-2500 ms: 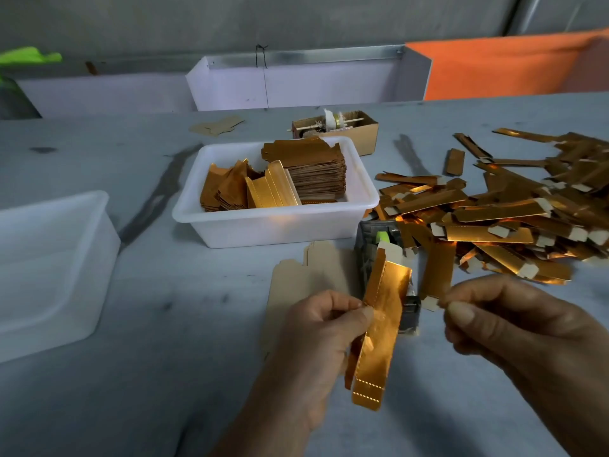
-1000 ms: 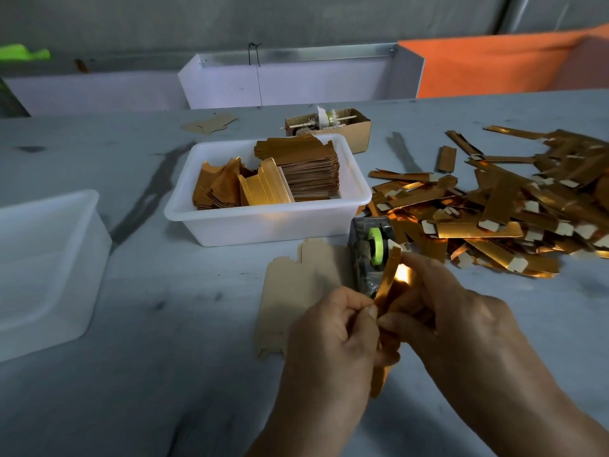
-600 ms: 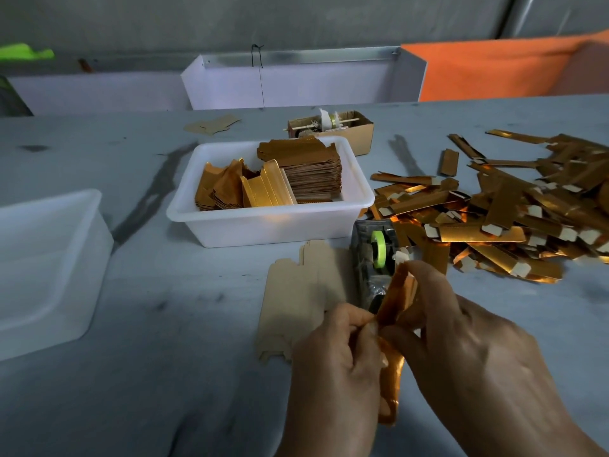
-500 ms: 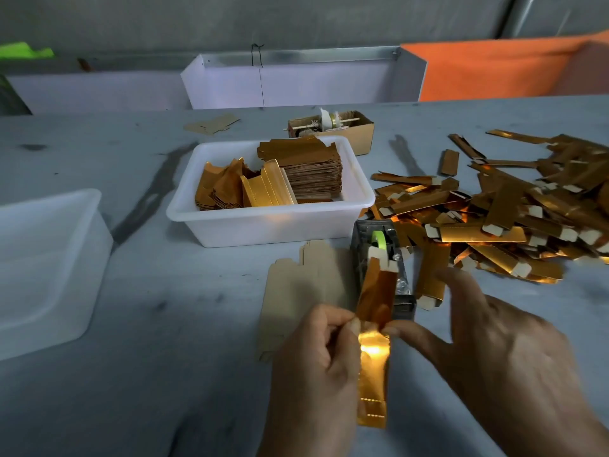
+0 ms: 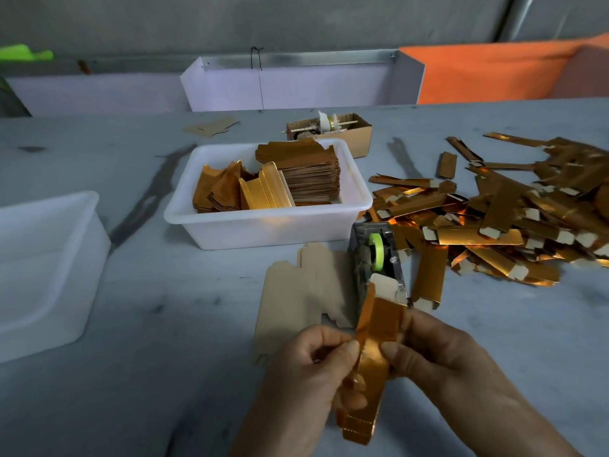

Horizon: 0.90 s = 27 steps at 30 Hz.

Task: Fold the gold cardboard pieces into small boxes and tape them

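Head view: both my hands are on one gold piece (image 5: 374, 354), held upright just in front of the tape dispenser (image 5: 377, 258). Left hand (image 5: 309, 367) pinches its left edge, thumb on the face; right hand (image 5: 438, 354) pinches the right edge — both clamped on it, the fold half formed. Its white tab sits by the dispenser's near end. Flat stock waits in the tub (image 5: 263, 222); done pieces pile (image 5: 494, 225) to the right.

Risk, as I judge it — foil face is slick; an uneven squeeze could skew the crease, so the tape would lock a crooked seam.
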Motion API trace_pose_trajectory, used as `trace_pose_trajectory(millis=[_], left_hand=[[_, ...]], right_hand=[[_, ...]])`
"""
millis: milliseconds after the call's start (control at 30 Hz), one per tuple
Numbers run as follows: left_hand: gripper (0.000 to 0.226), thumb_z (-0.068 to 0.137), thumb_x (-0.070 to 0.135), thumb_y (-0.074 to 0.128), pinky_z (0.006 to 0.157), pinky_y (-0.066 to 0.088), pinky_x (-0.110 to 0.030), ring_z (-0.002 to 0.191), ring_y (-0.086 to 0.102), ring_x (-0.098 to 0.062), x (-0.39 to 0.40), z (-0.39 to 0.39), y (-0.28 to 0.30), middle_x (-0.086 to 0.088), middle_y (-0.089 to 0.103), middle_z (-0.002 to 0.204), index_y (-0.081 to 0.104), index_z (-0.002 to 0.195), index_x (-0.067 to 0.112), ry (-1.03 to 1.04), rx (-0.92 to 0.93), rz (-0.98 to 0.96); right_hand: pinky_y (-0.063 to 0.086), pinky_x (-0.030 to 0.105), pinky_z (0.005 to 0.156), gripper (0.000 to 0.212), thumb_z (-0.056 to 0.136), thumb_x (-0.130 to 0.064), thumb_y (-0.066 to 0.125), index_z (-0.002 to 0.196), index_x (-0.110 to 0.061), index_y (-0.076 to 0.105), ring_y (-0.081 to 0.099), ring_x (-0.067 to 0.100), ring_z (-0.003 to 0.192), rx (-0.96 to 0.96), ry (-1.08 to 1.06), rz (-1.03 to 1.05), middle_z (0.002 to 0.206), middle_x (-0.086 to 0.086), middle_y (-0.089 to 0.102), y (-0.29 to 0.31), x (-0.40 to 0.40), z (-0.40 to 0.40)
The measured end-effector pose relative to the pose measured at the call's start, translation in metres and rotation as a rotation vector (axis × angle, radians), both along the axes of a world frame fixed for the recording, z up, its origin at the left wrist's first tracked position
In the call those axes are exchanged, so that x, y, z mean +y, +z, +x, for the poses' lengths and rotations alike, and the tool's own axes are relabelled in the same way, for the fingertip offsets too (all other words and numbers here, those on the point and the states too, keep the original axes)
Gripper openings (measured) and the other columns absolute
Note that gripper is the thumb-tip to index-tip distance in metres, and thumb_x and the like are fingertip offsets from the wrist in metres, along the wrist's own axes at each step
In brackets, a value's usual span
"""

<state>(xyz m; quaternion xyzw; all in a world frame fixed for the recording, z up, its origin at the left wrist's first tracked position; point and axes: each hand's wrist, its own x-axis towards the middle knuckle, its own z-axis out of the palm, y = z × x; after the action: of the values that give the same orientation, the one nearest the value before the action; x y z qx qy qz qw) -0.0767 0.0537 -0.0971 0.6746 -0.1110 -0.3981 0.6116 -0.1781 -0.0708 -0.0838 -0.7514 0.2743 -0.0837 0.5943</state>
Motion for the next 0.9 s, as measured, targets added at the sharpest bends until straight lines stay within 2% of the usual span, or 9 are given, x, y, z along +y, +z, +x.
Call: trace_pose_trajectory(millis=[133, 200, 300, 400, 533, 600, 700, 800, 900], left_hand=[[0.004, 0.086, 0.013, 0.065, 0.049, 0.052, -0.025, 0.053, 0.064, -0.015, 0.001, 0.002, -0.004, -0.003, 0.067, 0.061, 0.069, 0.085, 0.013, 0.006, 0.054, -0.038], [0.013, 0.083, 0.011, 0.068, 0.050, 0.054, -0.027, 0.054, 0.066, -0.017, 0.001, 0.002, -0.004, -0.005, 0.068, 0.063, 0.064, 0.095, 0.015, 0.016, 0.058, -0.050], [0.034, 0.078, 0.011, 0.073, 0.050, 0.053, -0.029, 0.056, 0.067, -0.022, 0.003, 0.005, -0.003, -0.007, 0.071, 0.072, 0.053, 0.103, 0.022, 0.060, 0.034, -0.051], [0.019, 0.081, 0.017, 0.071, 0.049, 0.052, -0.029, 0.052, 0.065, -0.017, 0.003, 0.002, -0.001, 0.004, 0.070, 0.075, 0.056, 0.090, 0.025, 0.040, -0.152, -0.004], [0.009, 0.083, 0.022, 0.069, 0.043, 0.045, -0.022, 0.041, 0.057, -0.012, 0.001, -0.001, 0.001, -0.003, 0.069, 0.066, 0.064, 0.077, 0.027, 0.059, -0.297, 0.000], [0.005, 0.083, 0.023, 0.069, 0.044, 0.045, -0.023, 0.042, 0.056, -0.012, 0.001, 0.001, 0.002, -0.004, 0.069, 0.064, 0.068, 0.078, 0.023, 0.024, -0.265, -0.008], [0.010, 0.085, 0.022, 0.068, 0.046, 0.045, -0.022, 0.045, 0.056, -0.009, 0.003, 0.006, 0.006, 0.001, 0.068, 0.062, 0.072, 0.076, 0.022, -0.057, -0.171, -0.004], [0.014, 0.089, 0.022, 0.063, 0.045, 0.043, -0.016, 0.042, 0.056, -0.004, 0.001, 0.005, 0.005, 0.009, 0.065, 0.057, 0.069, 0.077, 0.024, -0.102, -0.244, 0.050], [0.011, 0.084, 0.035, 0.066, 0.047, 0.044, -0.015, 0.045, 0.059, -0.004, 0.000, 0.001, 0.006, 0.008, 0.068, 0.061, 0.068, 0.084, 0.025, -0.127, -0.254, 0.045]], right_hand=[[0.052, 0.014, 0.067, 0.017, 0.068, -0.035, 0.069, 0.083, -0.029, 0.067, 0.063, 0.003, 0.074, -0.018, -0.014, 0.012, 0.075, -0.009, 0.065, -0.003, 0.001, 0.003], [0.051, 0.012, 0.065, 0.010, 0.074, -0.028, 0.071, 0.082, -0.032, 0.067, 0.062, 0.004, 0.073, -0.006, -0.047, -0.036, 0.074, -0.010, 0.065, -0.006, 0.002, 0.005], [0.054, 0.022, 0.073, 0.018, 0.078, -0.017, 0.068, 0.083, -0.035, 0.069, 0.065, 0.013, 0.082, -0.033, -0.028, 0.015, 0.083, 0.000, 0.069, -0.008, 0.004, 0.006], [0.053, 0.018, 0.068, 0.026, 0.079, -0.012, 0.066, 0.083, -0.037, 0.071, 0.065, 0.017, 0.085, -0.066, -0.037, 0.072, 0.085, 0.005, 0.070, -0.007, 0.003, 0.008], [0.052, 0.018, 0.068, 0.025, 0.070, -0.022, 0.067, 0.084, -0.043, 0.069, 0.065, 0.014, 0.084, -0.106, -0.052, 0.054, 0.086, 0.003, 0.070, -0.003, 0.005, 0.010], [0.052, 0.014, 0.064, 0.025, 0.063, -0.028, 0.065, 0.084, -0.042, 0.070, 0.064, 0.012, 0.083, -0.122, -0.051, 0.060, 0.086, 0.004, 0.069, -0.002, 0.004, 0.010], [0.052, 0.015, 0.063, 0.015, 0.070, -0.019, 0.068, 0.081, -0.029, 0.072, 0.064, 0.015, 0.082, -0.096, -0.066, 0.048, 0.083, 0.005, 0.068, -0.004, 0.003, 0.008], [0.051, 0.020, 0.065, 0.011, 0.074, -0.013, 0.069, 0.081, -0.022, 0.070, 0.065, 0.016, 0.081, -0.041, -0.092, 0.033, 0.081, 0.005, 0.069, -0.007, 0.002, 0.006], [0.050, 0.015, 0.056, 0.012, 0.072, -0.013, 0.069, 0.081, -0.021, 0.069, 0.065, 0.011, 0.075, -0.033, -0.115, 0.085, 0.077, 0.002, 0.069, -0.007, 0.002, 0.006]])
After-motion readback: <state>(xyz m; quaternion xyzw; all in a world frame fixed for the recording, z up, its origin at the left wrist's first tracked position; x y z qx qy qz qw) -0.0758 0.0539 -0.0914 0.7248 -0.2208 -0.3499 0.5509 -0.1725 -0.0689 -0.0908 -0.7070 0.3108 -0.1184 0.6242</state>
